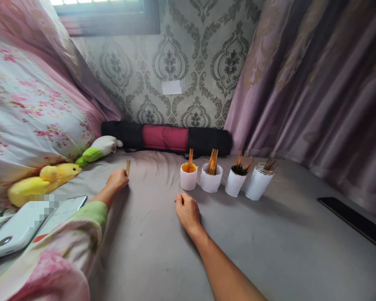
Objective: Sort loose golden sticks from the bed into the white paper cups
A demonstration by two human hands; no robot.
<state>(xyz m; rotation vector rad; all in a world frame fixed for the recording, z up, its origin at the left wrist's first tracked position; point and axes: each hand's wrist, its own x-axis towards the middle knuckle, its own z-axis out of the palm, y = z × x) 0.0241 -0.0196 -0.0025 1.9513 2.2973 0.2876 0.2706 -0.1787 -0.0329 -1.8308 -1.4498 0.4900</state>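
My left hand point(117, 180) rests on the grey sheet point(269, 251) and grips a few thin wooden sticks point(128, 167) that stand up out of the fist. My right hand point(187, 211) lies curled on the sheet with nothing visible in it, just in front of the leftmost of several white cups. That cup point(188, 176) has an orange inside and holds a couple of sticks. The second cup point(211, 177), third cup point(235, 179) and a paper-wrapped glass jar point(258, 181) also hold sticks.
A black and red roll bag point(166, 138) lies along the patterned wall. A yellow plush toy point(44, 179) and a green-and-white one point(97, 150) sit at left by a floral pillow. A phone point(62, 211) lies near my left sleeve. A dark flat object point(354, 221) lies at right below a curtain.
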